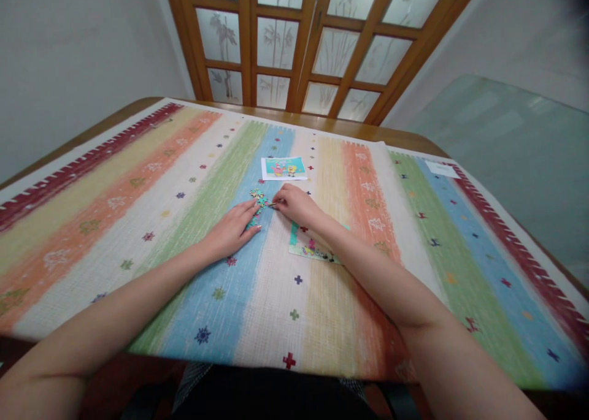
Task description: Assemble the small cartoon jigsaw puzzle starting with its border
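Observation:
Small teal and multicoloured jigsaw puzzle pieces [259,195] lie in a loose heap on the blue stripe of the tablecloth. My left hand [234,227] rests flat at the heap's near left side, fingers stretched out and touching some pieces. Just right of the heap, my right hand [297,204] pinches a small puzzle piece [271,205] between thumb and fingertips. Under my right forearm lies a partly joined puzzle [306,248] with a teal edge and a pink figure; the arm hides much of it. Beyond my hands is a printed cartoon picture card [284,168].
A striped tablecloth [271,322] covers the wooden table [317,122]. A white slip of paper [442,169] lies at the far right. Wooden doors with glass panes [276,43] stand behind the table, and a pale glass panel [506,132] leans at the right.

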### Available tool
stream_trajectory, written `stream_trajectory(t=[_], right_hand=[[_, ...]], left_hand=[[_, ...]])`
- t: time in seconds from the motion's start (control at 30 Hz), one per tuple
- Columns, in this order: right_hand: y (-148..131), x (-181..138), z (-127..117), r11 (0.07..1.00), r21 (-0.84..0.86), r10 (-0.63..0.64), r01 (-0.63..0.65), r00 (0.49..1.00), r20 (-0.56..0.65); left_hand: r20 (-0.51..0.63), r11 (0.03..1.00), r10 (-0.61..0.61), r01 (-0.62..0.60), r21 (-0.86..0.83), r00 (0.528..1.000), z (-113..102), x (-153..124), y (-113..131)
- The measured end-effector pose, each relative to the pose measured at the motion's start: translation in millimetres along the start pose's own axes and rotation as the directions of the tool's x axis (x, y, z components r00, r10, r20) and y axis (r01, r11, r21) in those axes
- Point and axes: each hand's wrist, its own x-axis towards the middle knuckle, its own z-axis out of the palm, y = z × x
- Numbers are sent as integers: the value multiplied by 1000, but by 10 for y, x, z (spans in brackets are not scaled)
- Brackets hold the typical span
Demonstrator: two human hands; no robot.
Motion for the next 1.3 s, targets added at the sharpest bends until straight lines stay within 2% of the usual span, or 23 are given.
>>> stream_trajectory(t=[0.1, 0.23, 0.3, 0.37, 0.43, 0.5, 0.57, 0.7, 0.9, 1.07, 1.3], right_hand=[[128, -79, -89, 994, 108, 25, -23, 1000, -9], [309, -196, -148, 931, 322, 167, -173, 985, 47], [339, -213, -137, 873, 419, 224, -248, 969, 107], [313, -193, -122, 849, 449, 237, -279, 960, 148], [251, -146, -119, 869, 418, 205, -266, 961, 185], [187, -91, -136, 912, 347, 157, -220, 967, 199], [147, -48, -169, 956, 246, 125, -161, 980, 156], [114, -36, -220, 995, 70, 65, -67, 997, 30], [-54, -34, -123, 995, -40, -91, 94, 993, 71], [-129, 121, 17, 995, -83, -57, 56, 998, -7], [84, 183, -43, 998, -64, 17, -14, 999, 46]], left_hand=[[-63, 999, 1, -4, -49, 998, -31, -10, 56], [-143, 999, -15, 21, 41, 990, -167, 179, -183], [-139, 997, -20, 29, 67, 990, -201, 336, -359], [-72, 998, 9, -4, 66, 997, -177, 476, -474], [-2, 998, 50, -49, 49, 999, -108, 558, -487], [-7, 996, 71, -70, 58, 997, -36, 573, -421], [-34, 994, 84, -82, 74, 996, -3, 538, -340], [-74, 995, 74, -69, 74, 994, -80, 451, -319], [-87, 993, 114, -113, 24, 990, -171, 539, -500], [-95, 988, 154, -156, -17, 983, -140, 635, -577], [-113, 995, 90, -94, -27, 989, -231, 531, -613]])
